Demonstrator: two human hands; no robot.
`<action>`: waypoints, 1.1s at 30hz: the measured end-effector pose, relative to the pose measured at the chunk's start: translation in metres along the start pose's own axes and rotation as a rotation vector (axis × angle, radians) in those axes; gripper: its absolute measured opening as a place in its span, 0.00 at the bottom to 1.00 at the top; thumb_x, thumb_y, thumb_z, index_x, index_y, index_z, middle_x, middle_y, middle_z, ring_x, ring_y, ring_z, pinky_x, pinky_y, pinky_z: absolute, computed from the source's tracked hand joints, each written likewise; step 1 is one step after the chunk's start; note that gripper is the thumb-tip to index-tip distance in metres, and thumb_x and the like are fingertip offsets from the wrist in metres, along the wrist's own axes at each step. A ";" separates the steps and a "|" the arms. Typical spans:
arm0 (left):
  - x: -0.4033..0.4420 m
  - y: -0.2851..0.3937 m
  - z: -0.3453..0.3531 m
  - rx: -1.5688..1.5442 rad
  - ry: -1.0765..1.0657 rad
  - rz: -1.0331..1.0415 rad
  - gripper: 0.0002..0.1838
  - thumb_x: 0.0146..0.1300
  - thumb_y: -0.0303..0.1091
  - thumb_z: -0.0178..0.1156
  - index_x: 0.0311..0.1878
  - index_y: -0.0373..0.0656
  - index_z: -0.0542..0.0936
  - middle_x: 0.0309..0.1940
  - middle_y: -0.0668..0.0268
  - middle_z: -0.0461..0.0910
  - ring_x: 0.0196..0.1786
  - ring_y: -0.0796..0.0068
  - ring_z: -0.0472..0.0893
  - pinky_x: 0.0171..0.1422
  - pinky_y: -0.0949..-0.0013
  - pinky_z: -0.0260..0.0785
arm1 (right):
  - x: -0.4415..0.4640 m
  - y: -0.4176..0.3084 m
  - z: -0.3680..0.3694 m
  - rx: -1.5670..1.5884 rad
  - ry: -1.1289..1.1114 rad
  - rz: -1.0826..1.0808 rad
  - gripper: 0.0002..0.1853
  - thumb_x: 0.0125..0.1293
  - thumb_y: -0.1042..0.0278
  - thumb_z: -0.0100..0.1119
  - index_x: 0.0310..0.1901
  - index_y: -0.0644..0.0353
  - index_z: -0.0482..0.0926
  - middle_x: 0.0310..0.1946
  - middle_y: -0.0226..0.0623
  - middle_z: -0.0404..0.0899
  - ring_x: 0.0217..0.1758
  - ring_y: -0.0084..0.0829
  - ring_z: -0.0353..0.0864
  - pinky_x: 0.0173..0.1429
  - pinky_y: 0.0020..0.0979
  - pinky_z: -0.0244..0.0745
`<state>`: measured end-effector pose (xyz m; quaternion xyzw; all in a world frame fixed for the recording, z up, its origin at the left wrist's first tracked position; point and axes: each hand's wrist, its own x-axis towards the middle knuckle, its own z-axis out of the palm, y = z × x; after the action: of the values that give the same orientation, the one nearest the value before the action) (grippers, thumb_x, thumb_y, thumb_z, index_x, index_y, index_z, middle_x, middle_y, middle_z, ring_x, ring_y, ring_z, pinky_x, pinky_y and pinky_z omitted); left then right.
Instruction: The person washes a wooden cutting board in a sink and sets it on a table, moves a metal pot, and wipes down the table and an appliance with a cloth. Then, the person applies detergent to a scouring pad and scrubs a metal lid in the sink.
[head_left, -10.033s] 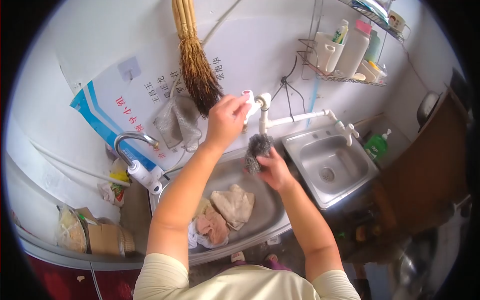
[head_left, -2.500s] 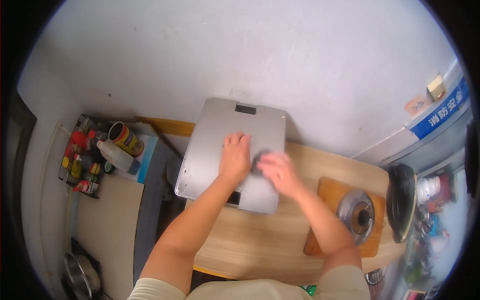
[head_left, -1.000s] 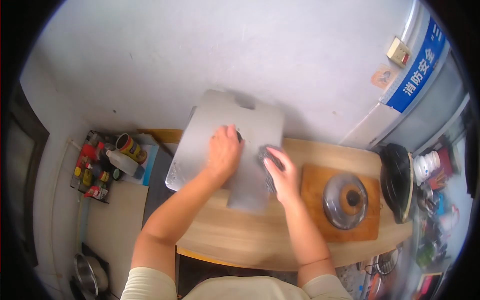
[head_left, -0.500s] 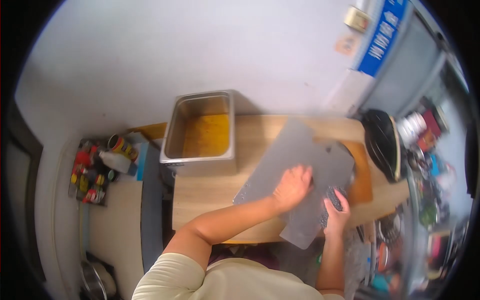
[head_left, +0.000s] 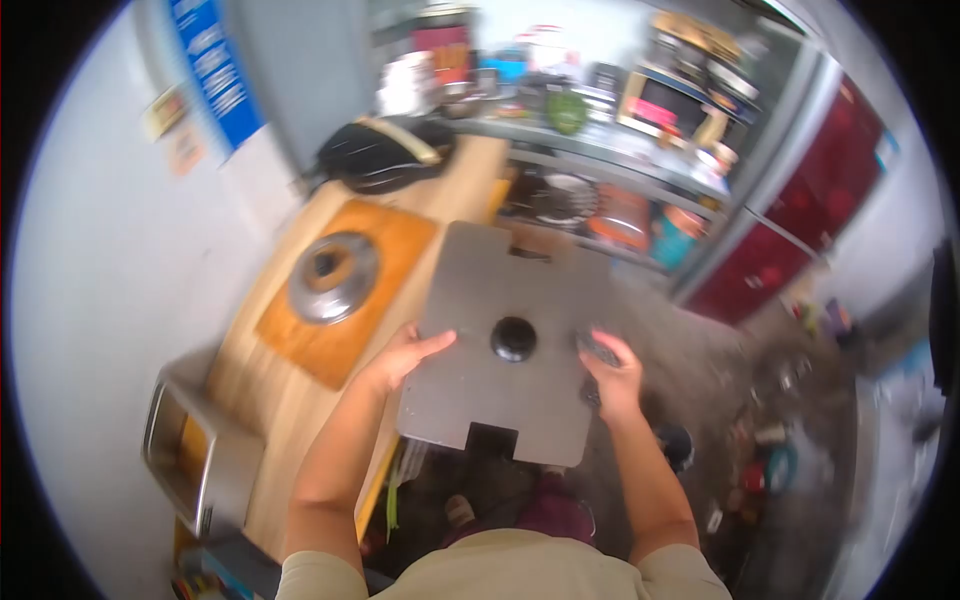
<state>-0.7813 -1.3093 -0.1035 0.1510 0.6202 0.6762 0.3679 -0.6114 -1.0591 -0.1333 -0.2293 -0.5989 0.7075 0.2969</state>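
Observation:
A flat grey metal lid [head_left: 470, 400] with a black knob in its middle and notched ends is held level in front of me, off the table's right side. My left hand [head_left: 405, 357] grips its left edge, thumb on top and fingers underneath. At the opposite edge is my right hand [head_left: 615, 375], closed around a dark mesh scouring pad [head_left: 597, 348]; its hidden fingers seem to support the lid too. To the left, a round pot lid [head_left: 358, 262] with a black knob lies on an orange-brown cutting board [head_left: 395, 240].
The wooden table [head_left: 290, 430] carries a deep steel container [head_left: 235, 460] at its near left and a black bag [head_left: 370, 160] at its far end. Beyond stands a cluttered metal shelf [head_left: 490, 128], with a dark red fridge [head_left: 765, 260] to its right. Various items lie on the floor at right.
My view has swung right, away from the wall. The metal lid has left the tabletop and now hangs between both hands. My left hand has moved from its surface to its edge.

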 end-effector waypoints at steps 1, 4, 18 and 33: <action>0.018 -0.016 0.028 -0.136 -0.115 -0.026 0.34 0.50 0.33 0.67 0.59 0.36 0.65 0.48 0.57 0.75 0.49 0.62 0.77 0.54 0.60 0.69 | 0.001 -0.003 -0.034 -0.020 0.036 -0.028 0.17 0.49 0.87 0.63 0.43 0.65 0.79 0.36 0.31 0.78 0.35 0.19 0.75 0.40 0.20 0.72; 0.078 -0.030 0.138 -0.308 -0.395 -0.154 0.31 0.45 0.26 0.67 0.55 0.37 0.68 0.45 0.59 0.77 0.47 0.63 0.78 0.52 0.61 0.71 | 0.022 -0.018 -0.147 -0.033 0.135 -0.071 0.17 0.51 0.85 0.64 0.45 0.64 0.78 0.39 0.31 0.78 0.38 0.18 0.74 0.43 0.19 0.71; 0.215 -0.103 0.665 -0.332 -0.893 -0.434 0.19 0.48 0.24 0.60 0.47 0.36 0.75 0.38 0.60 0.79 0.40 0.63 0.80 0.46 0.62 0.74 | -0.004 -0.120 -0.550 -1.213 1.045 -0.061 0.20 0.60 0.61 0.56 0.53 0.56 0.72 0.51 0.57 0.71 0.51 0.51 0.74 0.53 0.41 0.71; 0.366 -0.152 0.945 -0.244 -1.027 -0.656 0.21 0.62 0.40 0.55 0.55 0.39 0.71 0.52 0.59 0.73 0.55 0.61 0.73 0.61 0.58 0.63 | 0.138 -0.116 -0.719 -1.419 1.398 0.103 0.14 0.59 0.63 0.55 0.44 0.62 0.75 0.52 0.59 0.70 0.57 0.52 0.70 0.63 0.48 0.61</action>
<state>-0.3603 -0.3772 -0.1657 0.2154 0.2964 0.4349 0.8226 -0.2047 -0.4398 -0.1428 -0.7443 -0.5631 -0.0963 0.3461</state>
